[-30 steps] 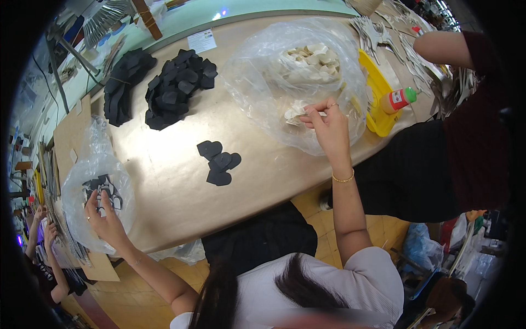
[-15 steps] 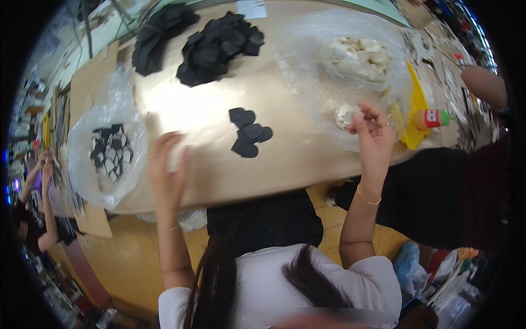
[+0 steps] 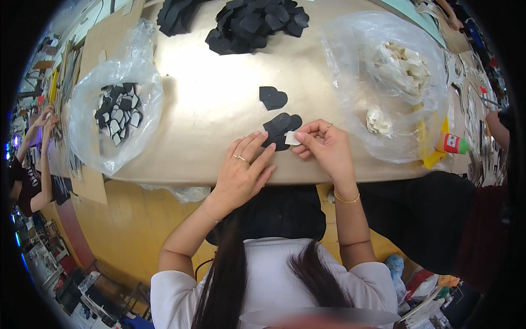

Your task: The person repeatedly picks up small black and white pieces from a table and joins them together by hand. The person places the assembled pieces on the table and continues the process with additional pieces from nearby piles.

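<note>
Where lit, glossy tabletop [image 3: 208,109], yellow floor [image 3: 137,219]

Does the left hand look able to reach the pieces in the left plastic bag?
Probably yes: the left hand rests at the black cutouts, with only tabletop visible toward the open-looking plastic bag.

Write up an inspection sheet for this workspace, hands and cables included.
Surface: tan, shiny table with bright glare.
Work pieces: off-white flat piece; black, round-ended flat pieces in a near cluster, a small group beyond, far piles.
Clutter: left clear plastic bag, right clear plastic bag; red-labelled, green-capped bottle; yellow plastic tray.
Left hand: fingertips at the cluster's left edge.
Right hand: pinches the off-white flat piece.
Cables: thin dark curve by left elbow; cannot tell if cable.
Surroundings: co-worker's hands far left, dark-clothed person right, yellow tiled floor.
</note>
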The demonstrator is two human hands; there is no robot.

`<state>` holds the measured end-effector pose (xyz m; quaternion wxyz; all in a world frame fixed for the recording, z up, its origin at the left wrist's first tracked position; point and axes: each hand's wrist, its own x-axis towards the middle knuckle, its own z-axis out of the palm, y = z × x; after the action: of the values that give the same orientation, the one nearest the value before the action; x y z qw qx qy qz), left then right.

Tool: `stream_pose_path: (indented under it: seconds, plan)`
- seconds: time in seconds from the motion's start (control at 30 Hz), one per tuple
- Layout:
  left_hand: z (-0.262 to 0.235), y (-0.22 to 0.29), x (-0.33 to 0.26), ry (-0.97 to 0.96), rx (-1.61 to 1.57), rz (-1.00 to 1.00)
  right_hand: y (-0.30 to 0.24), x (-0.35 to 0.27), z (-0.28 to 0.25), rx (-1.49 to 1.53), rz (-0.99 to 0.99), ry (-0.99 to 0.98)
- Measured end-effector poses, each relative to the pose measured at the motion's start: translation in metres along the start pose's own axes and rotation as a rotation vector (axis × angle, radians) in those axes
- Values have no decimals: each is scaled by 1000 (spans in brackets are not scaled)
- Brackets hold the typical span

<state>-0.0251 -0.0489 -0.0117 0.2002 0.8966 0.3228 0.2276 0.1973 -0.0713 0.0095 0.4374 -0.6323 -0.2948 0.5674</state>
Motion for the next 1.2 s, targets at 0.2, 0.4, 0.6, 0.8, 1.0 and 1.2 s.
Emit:
stream_pose_path:
  seconds: [0.2, 0.4, 0.6, 0.8, 1.0, 1.2]
  plan:
    - [3, -4, -7, 71, -48, 9, -1, 0, 11, -262, 43, -14]
    - [5, -4, -8, 84, -45, -6, -9, 4, 15, -404, 45, -61]
    - [6, -3, -7, 56, 1, -9, -11, 7, 17, -442, 72, -65]
    - [7, -1, -5, 27, 41, -11, -12, 7, 18, -460, 43, -54]
    - [6, 3, -1, -1, 86, -7, 4, -1, 22, -849, -348, 115]
    - [4, 1, 4, -18, 86, 53, 20, -9, 18, -1037, -470, 291]
